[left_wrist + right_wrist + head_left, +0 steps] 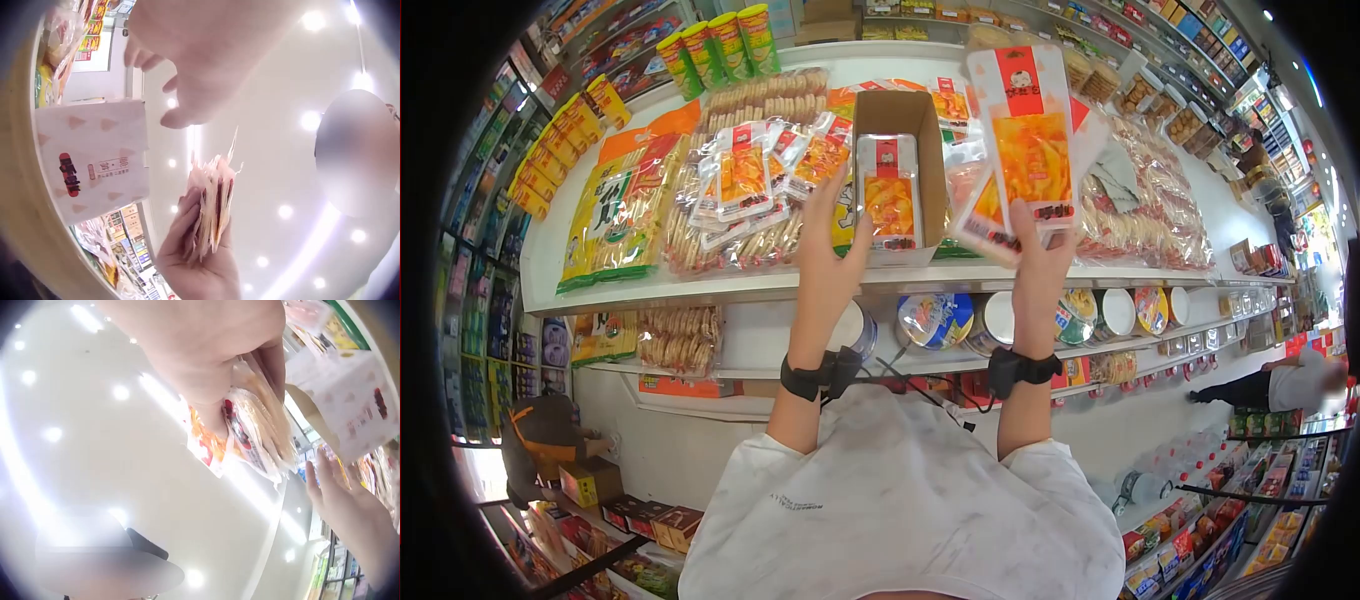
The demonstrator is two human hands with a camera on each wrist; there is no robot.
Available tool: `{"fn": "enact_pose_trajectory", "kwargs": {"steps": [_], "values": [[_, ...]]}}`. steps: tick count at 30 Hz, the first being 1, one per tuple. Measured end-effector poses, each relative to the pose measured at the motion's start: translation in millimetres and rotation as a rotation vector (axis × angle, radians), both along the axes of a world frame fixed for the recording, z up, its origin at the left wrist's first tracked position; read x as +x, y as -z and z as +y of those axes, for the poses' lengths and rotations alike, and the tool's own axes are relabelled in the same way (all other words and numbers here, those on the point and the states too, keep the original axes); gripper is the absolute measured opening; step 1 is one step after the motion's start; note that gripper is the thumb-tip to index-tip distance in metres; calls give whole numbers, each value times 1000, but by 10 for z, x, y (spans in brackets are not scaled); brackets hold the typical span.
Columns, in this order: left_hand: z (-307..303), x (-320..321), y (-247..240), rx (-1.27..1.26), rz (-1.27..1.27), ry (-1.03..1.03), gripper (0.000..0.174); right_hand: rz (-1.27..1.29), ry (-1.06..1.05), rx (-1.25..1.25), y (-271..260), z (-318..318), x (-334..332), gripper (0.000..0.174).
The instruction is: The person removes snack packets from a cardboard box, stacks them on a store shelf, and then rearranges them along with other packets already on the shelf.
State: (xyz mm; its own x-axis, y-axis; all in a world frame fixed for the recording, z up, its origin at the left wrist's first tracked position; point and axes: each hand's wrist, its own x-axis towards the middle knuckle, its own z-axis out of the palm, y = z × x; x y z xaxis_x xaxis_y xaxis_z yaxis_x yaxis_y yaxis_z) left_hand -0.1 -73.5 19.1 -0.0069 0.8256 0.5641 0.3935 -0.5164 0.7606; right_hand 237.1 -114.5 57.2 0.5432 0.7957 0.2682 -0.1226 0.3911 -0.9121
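My right hand [1040, 262] grips a fanned bunch of flat snack packets [1032, 150] by their lower end, thumb across the front. They are white and red with an orange food picture. In the left wrist view the bunch [215, 200] shows edge-on, several packets thick. Left of it stands an open cardboard box [937, 180] with a similar packet [888, 190] lying face up inside. My left hand [832, 235] is at the box's left side, fingers extended and holding nothing. The box's printed white outer wall [94, 156] faces the left wrist camera.
More such packets [745, 170] lie loose on bagged round crackers [685, 240] to the left. Further left is a yellow bag of stick snacks [620, 210]; green canisters [740, 45] stand behind. Bagged goods [1150, 210] lie at right. A lower shelf holds tubs [935, 320].
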Motion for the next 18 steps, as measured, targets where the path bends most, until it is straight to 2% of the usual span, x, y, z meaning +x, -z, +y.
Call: {"fn": "enact_pose_trajectory", "kwargs": {"steps": [4,7,8,11,14,17,18], "values": [[-14,-8,8,-152,-113,158,61,-144,143,5,228,307,266,46],[-46,48,-10,-30,-105,152,64,-239,177,-132,314,411,309,48],[-53,-10,-1,-83,6,170,62,-315,172,-116,334,450,290,50],[-55,-23,100,-160,-113,198,63,-526,142,-127,362,506,159,57],[-139,31,68,-194,-190,129,60,-725,132,-188,546,688,108,62],[-201,133,184,8,-85,-28,62,-793,83,-255,448,733,-9,60],[-252,164,175,26,-61,-24,63,-843,90,-268,396,720,-65,61]]}}
